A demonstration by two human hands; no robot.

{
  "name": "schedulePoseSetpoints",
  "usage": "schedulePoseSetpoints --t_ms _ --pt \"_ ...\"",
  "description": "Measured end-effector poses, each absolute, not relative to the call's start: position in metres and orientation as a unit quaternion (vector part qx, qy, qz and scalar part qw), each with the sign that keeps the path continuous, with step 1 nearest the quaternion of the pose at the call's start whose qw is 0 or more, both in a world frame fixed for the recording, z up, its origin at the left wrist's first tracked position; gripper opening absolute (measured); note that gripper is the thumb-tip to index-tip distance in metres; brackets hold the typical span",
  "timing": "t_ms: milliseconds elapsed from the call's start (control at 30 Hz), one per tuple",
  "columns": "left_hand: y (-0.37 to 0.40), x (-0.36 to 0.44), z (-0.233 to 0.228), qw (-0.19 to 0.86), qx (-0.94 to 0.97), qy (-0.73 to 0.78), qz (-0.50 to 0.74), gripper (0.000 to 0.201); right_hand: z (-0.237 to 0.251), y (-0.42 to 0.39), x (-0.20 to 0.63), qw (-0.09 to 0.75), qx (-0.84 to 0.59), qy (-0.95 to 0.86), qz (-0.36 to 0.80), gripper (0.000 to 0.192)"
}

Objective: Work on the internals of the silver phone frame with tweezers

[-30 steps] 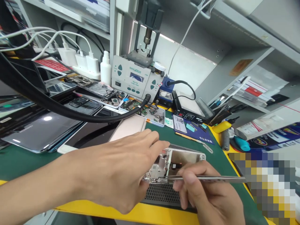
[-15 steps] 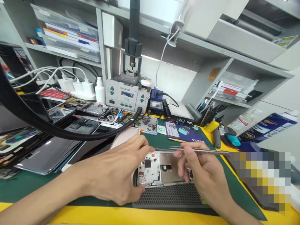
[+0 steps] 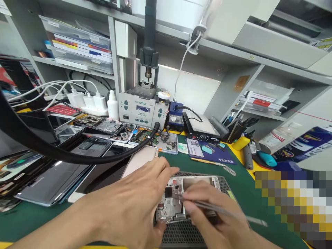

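An opened phone frame (image 3: 178,197) with its circuit board showing lies on a black perforated pad (image 3: 186,231) on the green mat. My left hand (image 3: 135,204) grips the frame's left end, thumb below and fingers on top. My right hand (image 3: 215,218) holds thin metal tweezers (image 3: 225,211), their tips down on the board near the frame's middle. Much of the frame's right part is hidden behind my right hand.
A thick black hose (image 3: 77,155) arcs from the left to a grey rework station (image 3: 141,109). Several phones and back covers (image 3: 52,176) lie stacked at left. A parts tray (image 3: 158,141), a blue card (image 3: 207,152), and tools in a holder (image 3: 241,128) sit behind.
My right hand turned the tweezers from held level above the frame to pointing down onto the board. The view shifted slightly; my left hand kept its grip on the frame.
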State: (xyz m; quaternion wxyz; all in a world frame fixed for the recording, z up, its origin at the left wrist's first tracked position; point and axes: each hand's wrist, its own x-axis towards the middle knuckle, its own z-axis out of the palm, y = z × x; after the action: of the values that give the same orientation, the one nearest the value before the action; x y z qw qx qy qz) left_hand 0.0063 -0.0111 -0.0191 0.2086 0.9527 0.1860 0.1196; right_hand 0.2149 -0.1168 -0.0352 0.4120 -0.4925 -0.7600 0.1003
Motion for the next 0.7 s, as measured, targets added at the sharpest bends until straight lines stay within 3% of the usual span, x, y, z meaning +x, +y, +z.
schedulePoseSetpoints --t_ms 100,200,400,700 --pt "-0.014 0.006 -0.016 0.205 0.953 0.189 0.116 0.054 -0.049 -0.122 0.215 0.401 -0.461 -0.791 0.02 0.029" --pt "-0.015 0.007 -0.014 0.219 0.953 0.18 0.105 0.033 -0.057 -0.123 0.219 0.42 -0.469 -0.777 0.014 0.03" --pt "-0.013 0.009 -0.015 0.226 0.951 0.187 0.096 0.035 -0.048 -0.122 0.228 0.352 -0.448 -0.822 0.024 0.04" --pt "-0.013 0.009 -0.01 0.257 0.942 0.2 0.076 0.038 -0.038 -0.122 0.214 0.398 -0.483 -0.78 0.005 0.026"
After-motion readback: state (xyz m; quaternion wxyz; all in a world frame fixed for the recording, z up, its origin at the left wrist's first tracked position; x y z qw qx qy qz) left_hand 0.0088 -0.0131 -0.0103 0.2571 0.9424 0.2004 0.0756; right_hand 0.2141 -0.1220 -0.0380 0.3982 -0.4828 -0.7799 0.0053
